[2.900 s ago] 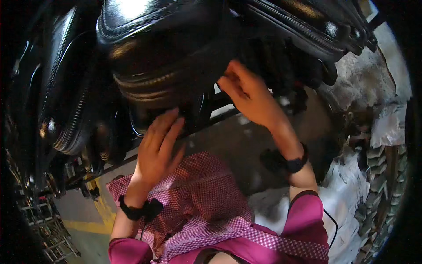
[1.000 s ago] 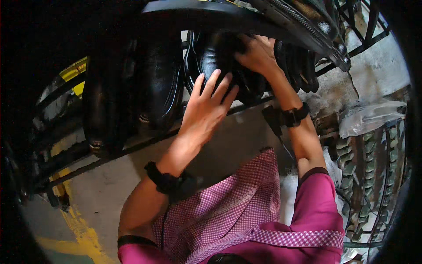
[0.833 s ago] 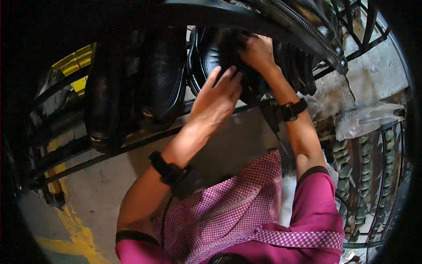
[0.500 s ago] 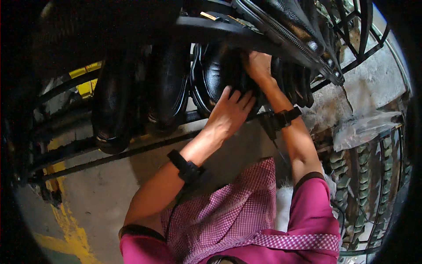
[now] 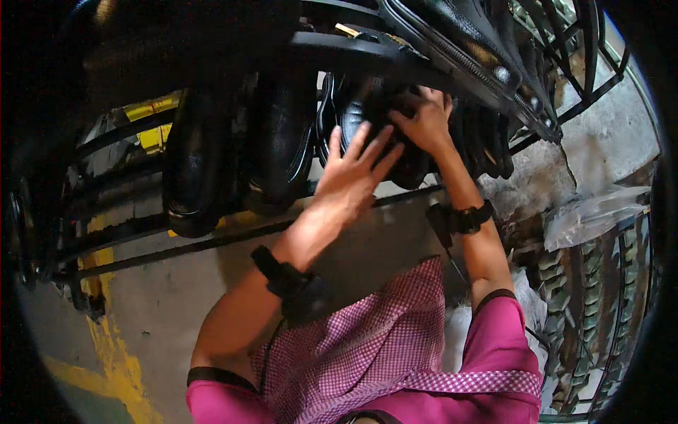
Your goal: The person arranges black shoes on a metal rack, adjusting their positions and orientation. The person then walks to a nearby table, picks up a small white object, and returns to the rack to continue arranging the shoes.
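Note:
Several shiny black leather boots stand side by side on a dark metal rack (image 5: 141,227). My left hand (image 5: 349,175) is open, its fingers spread just in front of a glossy black boot (image 5: 353,113); whether the fingertips touch it cannot be made out. Beside it, my right hand (image 5: 426,126) is bent over the dark upper part of a black boot, thumb and fingers curled round it. Shadow hides much of that grip. Two more boots, one close by (image 5: 279,152) and one farther left (image 5: 194,166), sit on the rack.
Over my hands runs a dark curved shelf bar (image 5: 360,49). A zipped black boot (image 5: 466,56) lies above at the right. Clear plastic wrap (image 5: 593,215) rests on a ledge at the right, above stacked greenish pieces (image 5: 590,290). Something yellow (image 5: 150,127) shows behind the rack.
My left hand has drawn back a little from the boot and its fingers have spread. My right hand has shifted slightly right, with its fingers now more visible.

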Action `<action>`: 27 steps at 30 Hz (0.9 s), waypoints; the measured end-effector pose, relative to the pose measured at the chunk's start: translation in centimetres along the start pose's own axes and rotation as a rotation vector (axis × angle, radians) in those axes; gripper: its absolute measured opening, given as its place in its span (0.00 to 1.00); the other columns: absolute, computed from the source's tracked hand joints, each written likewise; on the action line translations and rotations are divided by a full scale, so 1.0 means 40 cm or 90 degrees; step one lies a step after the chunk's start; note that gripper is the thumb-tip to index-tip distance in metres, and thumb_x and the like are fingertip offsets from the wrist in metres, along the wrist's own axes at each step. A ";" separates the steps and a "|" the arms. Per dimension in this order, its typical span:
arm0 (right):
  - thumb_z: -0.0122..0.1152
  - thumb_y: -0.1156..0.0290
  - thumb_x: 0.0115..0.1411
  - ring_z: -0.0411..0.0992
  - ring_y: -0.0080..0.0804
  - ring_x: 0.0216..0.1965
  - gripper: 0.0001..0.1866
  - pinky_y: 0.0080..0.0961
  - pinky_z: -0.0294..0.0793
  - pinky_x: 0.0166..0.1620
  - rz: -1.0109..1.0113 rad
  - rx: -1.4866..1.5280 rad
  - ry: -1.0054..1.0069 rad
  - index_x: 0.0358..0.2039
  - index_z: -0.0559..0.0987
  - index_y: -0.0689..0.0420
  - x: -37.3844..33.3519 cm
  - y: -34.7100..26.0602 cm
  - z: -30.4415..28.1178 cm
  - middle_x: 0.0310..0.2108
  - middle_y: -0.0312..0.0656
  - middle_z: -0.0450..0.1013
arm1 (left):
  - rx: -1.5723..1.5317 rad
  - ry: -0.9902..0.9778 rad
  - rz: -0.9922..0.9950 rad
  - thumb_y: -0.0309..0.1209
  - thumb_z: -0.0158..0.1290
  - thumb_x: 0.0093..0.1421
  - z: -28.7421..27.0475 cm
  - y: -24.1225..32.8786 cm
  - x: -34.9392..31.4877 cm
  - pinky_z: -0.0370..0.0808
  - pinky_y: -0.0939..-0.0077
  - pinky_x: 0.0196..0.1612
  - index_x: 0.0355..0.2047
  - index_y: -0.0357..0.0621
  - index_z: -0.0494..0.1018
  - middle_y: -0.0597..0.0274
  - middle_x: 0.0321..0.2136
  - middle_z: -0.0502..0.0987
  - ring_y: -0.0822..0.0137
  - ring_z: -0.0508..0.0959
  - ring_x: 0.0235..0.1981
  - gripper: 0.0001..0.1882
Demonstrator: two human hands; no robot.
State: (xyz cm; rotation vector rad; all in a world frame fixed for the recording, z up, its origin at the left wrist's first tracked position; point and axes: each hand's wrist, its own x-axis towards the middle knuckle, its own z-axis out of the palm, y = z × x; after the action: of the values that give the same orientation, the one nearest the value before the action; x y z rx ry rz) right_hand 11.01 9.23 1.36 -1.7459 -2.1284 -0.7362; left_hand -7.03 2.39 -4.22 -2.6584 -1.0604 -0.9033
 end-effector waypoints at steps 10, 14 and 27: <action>0.56 0.63 0.43 0.53 0.43 0.52 0.12 0.50 0.40 0.55 -0.016 0.008 0.046 0.29 0.78 0.50 0.011 -0.026 0.035 0.45 0.39 0.64 | 0.077 0.052 0.006 0.30 0.44 0.49 0.047 -0.009 -0.003 0.57 0.47 0.50 0.50 0.50 0.61 0.47 0.54 0.53 0.47 0.54 0.55 0.24; 0.56 0.63 0.43 0.54 0.42 0.50 0.12 0.50 0.43 0.53 -0.041 -0.006 0.054 0.30 0.77 0.49 0.021 -0.027 0.041 0.44 0.39 0.65 | 0.083 0.075 -0.014 0.30 0.41 0.52 0.068 0.001 -0.008 0.59 0.41 0.47 0.49 0.46 0.62 0.43 0.53 0.54 0.44 0.54 0.54 0.22; 0.54 0.62 0.49 0.66 0.45 0.42 0.20 0.35 0.62 0.45 -0.103 0.074 0.213 0.42 0.70 0.55 0.086 -0.028 0.019 0.36 0.48 0.70 | 0.030 0.060 -0.011 0.30 0.42 0.49 0.063 0.007 -0.009 0.57 0.39 0.47 0.51 0.45 0.60 0.43 0.53 0.53 0.44 0.54 0.54 0.25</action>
State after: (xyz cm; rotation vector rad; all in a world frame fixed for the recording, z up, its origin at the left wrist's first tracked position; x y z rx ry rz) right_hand 9.23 12.33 2.31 -1.2996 -2.0489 -0.8584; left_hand -5.85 2.83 -6.45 -2.5459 -1.0706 -0.9845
